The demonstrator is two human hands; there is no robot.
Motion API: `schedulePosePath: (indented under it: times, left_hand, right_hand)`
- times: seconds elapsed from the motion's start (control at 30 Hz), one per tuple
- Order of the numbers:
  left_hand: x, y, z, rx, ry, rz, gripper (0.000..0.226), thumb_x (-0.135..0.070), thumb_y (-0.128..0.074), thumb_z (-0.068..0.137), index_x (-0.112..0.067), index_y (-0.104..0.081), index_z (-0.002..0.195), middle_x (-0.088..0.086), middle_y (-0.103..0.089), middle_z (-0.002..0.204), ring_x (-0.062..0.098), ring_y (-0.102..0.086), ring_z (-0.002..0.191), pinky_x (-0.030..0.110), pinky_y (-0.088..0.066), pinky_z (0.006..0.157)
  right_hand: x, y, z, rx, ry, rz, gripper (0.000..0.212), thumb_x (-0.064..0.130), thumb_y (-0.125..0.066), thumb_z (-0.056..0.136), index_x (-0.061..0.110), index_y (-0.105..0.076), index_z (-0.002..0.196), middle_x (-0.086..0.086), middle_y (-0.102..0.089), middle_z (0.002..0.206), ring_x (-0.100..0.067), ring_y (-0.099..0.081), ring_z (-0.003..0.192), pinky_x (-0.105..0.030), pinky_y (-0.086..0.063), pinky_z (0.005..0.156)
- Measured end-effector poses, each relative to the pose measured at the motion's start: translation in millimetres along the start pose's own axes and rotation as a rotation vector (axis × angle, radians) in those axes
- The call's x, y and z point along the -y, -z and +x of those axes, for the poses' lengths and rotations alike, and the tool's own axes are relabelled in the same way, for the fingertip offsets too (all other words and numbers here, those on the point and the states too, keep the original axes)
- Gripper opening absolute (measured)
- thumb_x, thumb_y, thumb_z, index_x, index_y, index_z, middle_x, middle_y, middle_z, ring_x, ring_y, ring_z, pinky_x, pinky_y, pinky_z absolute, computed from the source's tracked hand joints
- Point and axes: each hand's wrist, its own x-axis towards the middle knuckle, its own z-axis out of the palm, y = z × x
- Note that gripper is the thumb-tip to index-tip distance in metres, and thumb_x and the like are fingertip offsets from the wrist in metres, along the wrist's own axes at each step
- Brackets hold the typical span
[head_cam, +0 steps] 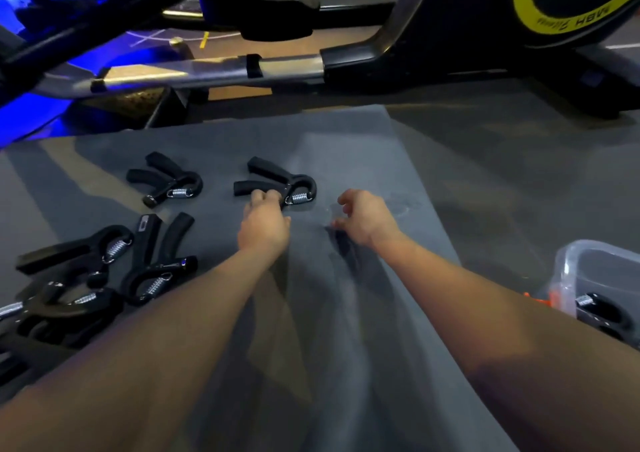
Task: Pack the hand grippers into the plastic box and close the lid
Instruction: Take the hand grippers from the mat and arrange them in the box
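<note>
The left hand (264, 223) has its fingers curled onto the nearer handle of a hand gripper (277, 183) that lies toward the far edge of the grey mat (346, 313), close to its middle. The right hand (365, 217) hovers just beside it, fingers loosely bent and holding nothing, apart from both the gripper and the other hand. Another gripper (166, 179) lies to the left along the same far stretch, and several more are heaped at the mat's left edge (104, 271). The clear plastic box (595, 285) sits off the mat's right edge, with at least one gripper (602, 313) already in it (its lid is not visible). These tools look stiff and fairly light: hard plastic handles joined by a steel spring. Judging by their shape, taking both handles together near the spring end would keep one from swinging open. Most of the packing appears to remain.
</note>
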Motion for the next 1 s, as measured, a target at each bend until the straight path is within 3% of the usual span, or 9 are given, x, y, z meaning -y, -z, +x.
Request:
schedulePosePath:
  times: [0.27,0.67,0.83,1.0]
  left_hand:
    - [-1.9,-13.7,19.8,-0.089,0.155,-0.157,0.033,-0.012,-0.057,0.090,-0.004,-0.049,0.121,0.018,-0.044,0.129,0.037,-0.046,0.118,0.043,-0.037,0.101]
    - [-38.1,15.3,-30.9,-0.159,0.002,-0.141,0.030,-0.019,-0.045,0.096,-0.003,-0.053,0.120,0.024,-0.047,0.124,0.041,-0.047,0.115,0.043,-0.038,0.098]
    - [-87.2,38.8,-58.4,-0.120,-0.062,-0.264,0.032,-0.022,-0.040,0.098,-0.002,-0.057,0.116,0.026,-0.056,0.118,0.039,-0.049,0.113,0.040,-0.038,0.095]
    - [-142.4,54.4,-91.2,-0.004,-0.019,-0.437,0.043,-0.031,-0.035,0.100,0.005,-0.059,0.108,0.026,-0.060,0.115,0.038,-0.053,0.111,0.039,-0.041,0.089]
  right_hand:
    - [-10.1,-5.9,4.6,-0.015,-0.009,0.000,0.040,0.014,-0.064,0.084,0.010,-0.057,0.122,-0.011,-0.063,0.119,-0.029,-0.059,0.110,-0.032,-0.048,0.095]
    - [-15.6,31.8,-41.4,-0.038,-0.046,0.045,0.042,0.015,-0.065,0.085,0.009,-0.056,0.125,-0.010,-0.063,0.122,-0.027,-0.059,0.112,-0.030,-0.045,0.095]
    - [-22.6,75.6,-72.5,-0.109,-0.062,0.096,0.044,0.016,-0.067,0.084,0.010,-0.055,0.127,-0.008,-0.063,0.121,-0.025,-0.061,0.108,-0.026,-0.046,0.083]
    - [-41.5,120.4,-109.3,-0.178,-0.109,0.154,0.047,0.015,-0.071,0.080,0.008,-0.057,0.125,-0.008,-0.066,0.118,-0.025,-0.061,0.109,-0.026,-0.046,0.089]
